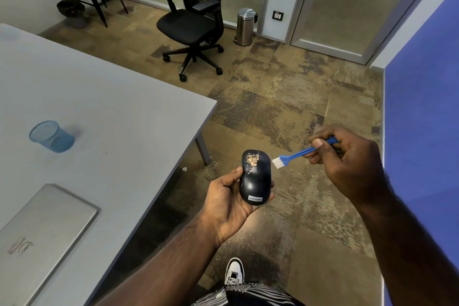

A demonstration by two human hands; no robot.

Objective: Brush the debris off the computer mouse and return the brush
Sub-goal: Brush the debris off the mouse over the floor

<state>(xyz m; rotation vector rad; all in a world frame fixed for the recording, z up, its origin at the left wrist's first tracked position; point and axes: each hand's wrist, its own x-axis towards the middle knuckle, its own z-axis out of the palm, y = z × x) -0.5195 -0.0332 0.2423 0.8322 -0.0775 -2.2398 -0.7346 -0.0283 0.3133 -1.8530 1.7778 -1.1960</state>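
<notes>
Our left hand (228, 202) cradles the dark oval plastic mouse (255, 176), tan debris (252, 160) unswept, while our right hand (347, 156) pinches the blue white-bristled brush (295, 156) beside it; brushing and return remain.

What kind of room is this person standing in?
Most likely an office. A black swivel chair stands on the carpet, a closed laptop and a blue mesh cup sit on a grey table, and glass partitions line the back.

The left hand (229, 200) is held palm-up at lower centre, fingers curled round a computer mouse (255, 176). The right hand (347, 159), centre right, pinches a blue brush (295, 155).
</notes>
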